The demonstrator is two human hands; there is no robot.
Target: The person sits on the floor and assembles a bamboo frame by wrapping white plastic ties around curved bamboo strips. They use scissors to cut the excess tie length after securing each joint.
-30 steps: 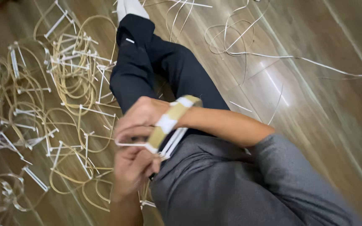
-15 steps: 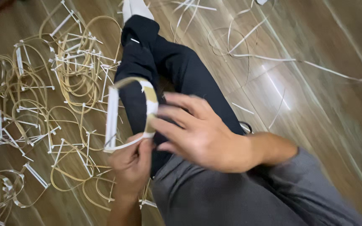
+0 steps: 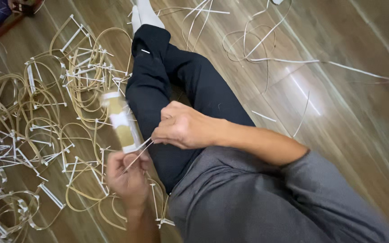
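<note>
Two hands work one curved tan strip [image 3: 119, 123]: left hand [image 3: 129, 175] grips its near end, right hand [image 3: 183, 126] pinches a thin white strand [image 3: 138, 153] taut. Light, springy, likely brittle; hold near the binding.

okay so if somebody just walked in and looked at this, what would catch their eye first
Probably the two hands at the centre: the left hand grips a tan and white wrapped piece, while the right hand pinches a thin white strip running from it. Next, the heap of bent cane loops spread over the wooden floor on the left.

Glossy wood floor [image 3: 338, 90], matt cane hoops [image 3: 86, 85]
</note>
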